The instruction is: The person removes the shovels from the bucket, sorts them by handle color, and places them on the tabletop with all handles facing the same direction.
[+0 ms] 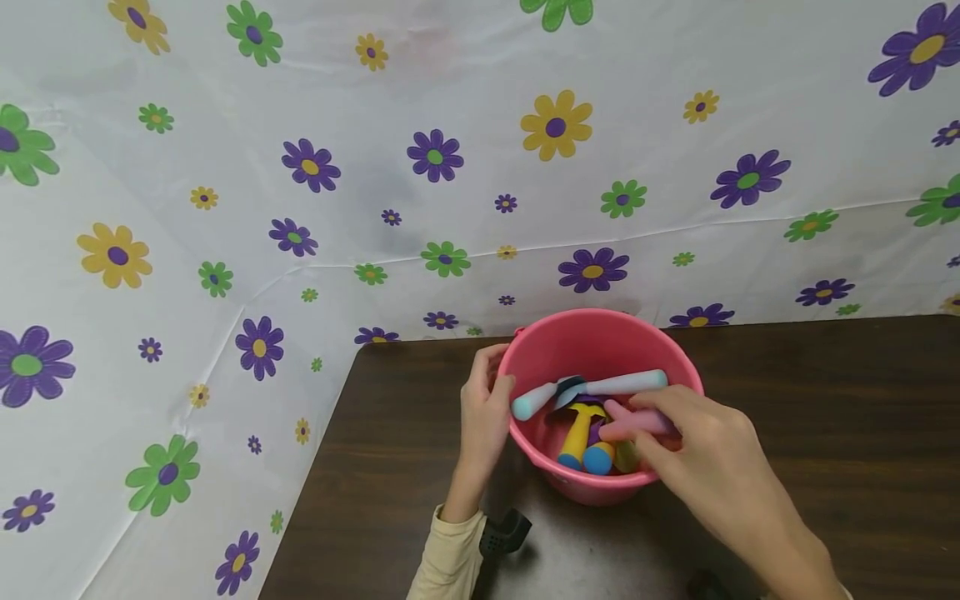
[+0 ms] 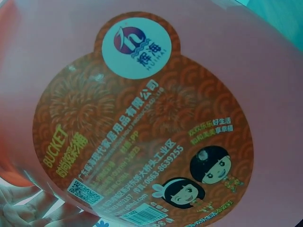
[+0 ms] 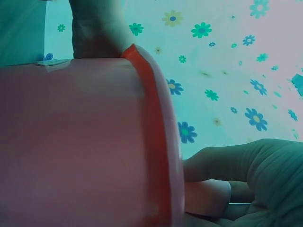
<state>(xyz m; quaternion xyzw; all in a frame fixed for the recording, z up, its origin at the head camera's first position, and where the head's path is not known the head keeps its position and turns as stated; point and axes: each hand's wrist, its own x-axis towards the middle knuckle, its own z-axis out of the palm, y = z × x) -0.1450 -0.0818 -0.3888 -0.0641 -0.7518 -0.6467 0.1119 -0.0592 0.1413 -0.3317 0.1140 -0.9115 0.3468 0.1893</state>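
Observation:
A pink bucket (image 1: 603,329) stands on the table, its printed label (image 2: 142,123) filling the left wrist view. My left hand (image 1: 483,408) grips the bucket's left side, with the thumb near the rim. My right hand (image 1: 712,458) reaches over the right rim and pinches a pink handle-like piece (image 1: 637,422); its far end is too small to identify. Beneath and beside that piece lie a yellow handle (image 1: 577,433) with a blue end, a blue-ended piece (image 1: 598,458), and two pale blue-white handles (image 1: 626,382). In the right wrist view the bucket wall hides most of the contents.
The dark wood table (image 1: 825,400) extends to both sides of the bucket. A white flower-patterned cloth (image 1: 480,225) hangs behind and at the left. On the left forearm is a black wrist mount (image 1: 504,533), close to the bucket's front.

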